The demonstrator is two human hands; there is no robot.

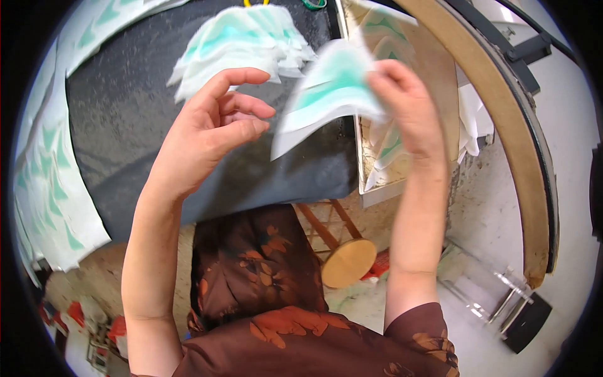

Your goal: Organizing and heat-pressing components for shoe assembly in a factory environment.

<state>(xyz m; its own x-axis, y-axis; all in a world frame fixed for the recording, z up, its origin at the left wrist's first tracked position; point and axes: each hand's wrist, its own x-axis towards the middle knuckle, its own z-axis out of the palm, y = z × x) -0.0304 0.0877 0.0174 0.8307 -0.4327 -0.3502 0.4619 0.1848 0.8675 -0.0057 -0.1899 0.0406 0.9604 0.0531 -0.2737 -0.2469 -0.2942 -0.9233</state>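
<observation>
My right hand [405, 100] pinches a curved white piece [333, 78] with pale green bands by its right side. The piece looks like thin fabric or paper and hangs slightly blurred above the dark table. Left of it, my left hand [217, 122] is open, fingers bent and apart, with nothing between them and a small gap to the piece. Beyond my hands, a pile of similar white and green pieces [242, 41] lies overlapped on the dark tabletop [125, 119].
An open tray [362, 166] on the right has more such pieces in it. White sheets with green shapes [53, 182] drape along the left. Yellow and green loops [314, 4] lie at the far edge. A round wooden stool [348, 262] stands below, and a curved brown rim [502, 107] arches at right.
</observation>
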